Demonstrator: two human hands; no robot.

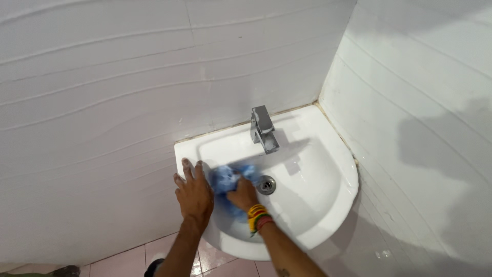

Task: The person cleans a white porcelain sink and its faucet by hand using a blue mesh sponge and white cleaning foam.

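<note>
Cloth [225, 180], blue & blurred, sits low-centre in the frame, inside the basin on its left slope, w/ the right hand [243, 195] closed over it from the near side. Fingers are curled down into the fabric, so that hand is holding the cloth, pressed against the porcelain. Blur on the cloth suggests it's moving, though direction can't be told. It spreads up and left from the right hand, toward the left hand [194, 192], which lies flat, fingers spread wide, palm down on the sink's left rim, holding nothing. Its fingertips nearly touch the cloth's left edge. So the cloth lies between the two hands, right hand on it, left just beside it. Long axis, as far as the blur allows, runs roughly from lower centre toward upper left.

Right wrist carries a stack of coloured bracelets [258, 216], yellow, green, red.

Outward: metal drain [266, 184] just right of the cloth, not covered. White corner sink [328, 205] fills centre frame; chrome tap [263, 129] stands at its back edge, upper centre, no water seen running. White ribbed wall tiles [102, 102] on left & right meet in the corner behind. Pinkish floor tiles [128, 264] show at bottom left.
</note>
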